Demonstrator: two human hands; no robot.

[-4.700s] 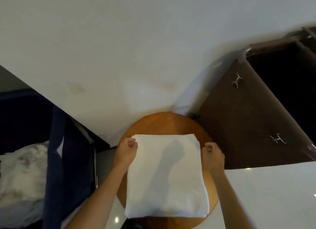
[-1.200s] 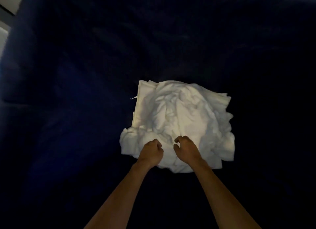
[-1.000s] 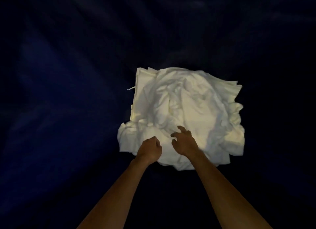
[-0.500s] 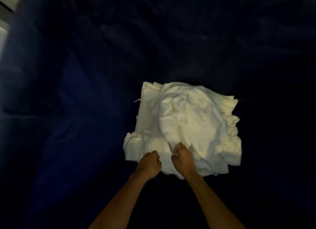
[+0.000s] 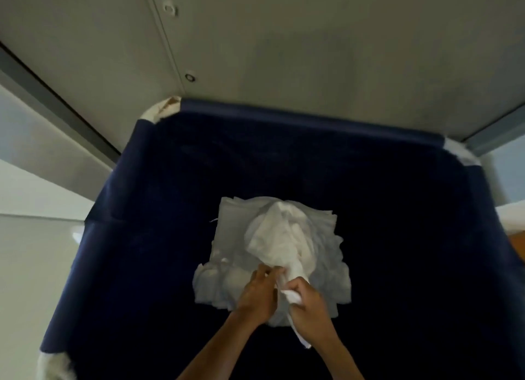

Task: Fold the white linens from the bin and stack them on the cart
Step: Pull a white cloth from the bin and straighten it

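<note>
A heap of crumpled white linens (image 5: pixel 227 269) lies at the bottom of the dark blue fabric bin (image 5: pixel 284 115). One white linen (image 5: pixel 279 237) rises out of the heap in a peak. My right hand (image 5: pixel 308 306) grips its near end, and a strip of it hangs below my fist. My left hand (image 5: pixel 257 291) is right beside it, fingers curled on the same linen. The cart is out of view.
The bin's rim has worn white corners (image 5: pixel 166 110). A grey wall panel (image 5: pixel 312 39) stands behind the bin and pale floor (image 5: pixel 31 266) lies to the left. A sliver of a wooden surface (image 5: pixel 520 246) shows at the right edge.
Both hands have pulled one linen up off the heap, and my view has lifted so the bin's rim and the wall behind show. Earlier I held a folded linen on a round wooden top.
</note>
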